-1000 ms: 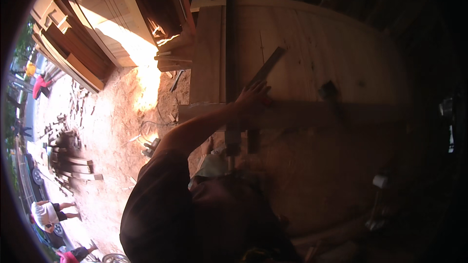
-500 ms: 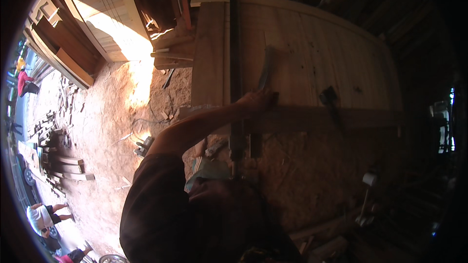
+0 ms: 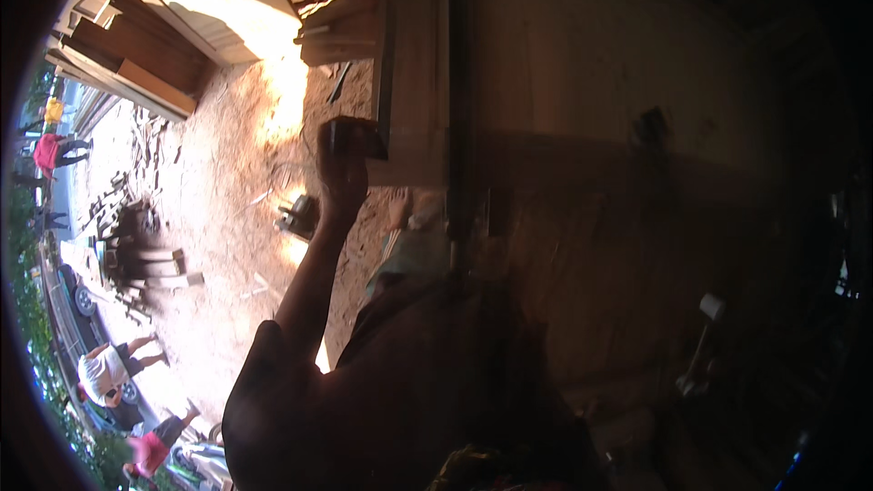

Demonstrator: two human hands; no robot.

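My left hand (image 3: 342, 162) is raised at the left end of a large wooden panel (image 3: 546, 64), fingers closed round the dark stock of what looks like a try square (image 3: 386, 82). Its thin blade runs along the panel's left edge. Across the panel, near that end, lies a long dark bar clamp (image 3: 457, 109), its lower end reaching past the near edge toward my body. Further right on the wood sits a dark object (image 3: 650, 127), too shadowed and blurred to name. I cannot see my right hand.
A power tool (image 3: 296, 216) rests on the sunlit dirt floor (image 3: 227, 173). Wooden boards (image 3: 136, 59) lean at the upper left. Wood offcuts (image 3: 164, 264) lie at the left, with several people and a vehicle beyond. A white-headed tool (image 3: 711, 306) stands at the lower right.
My left hand has moved left from the panel's middle to its left end, carrying the try square. The view has shifted, so the panel sits higher in the picture.
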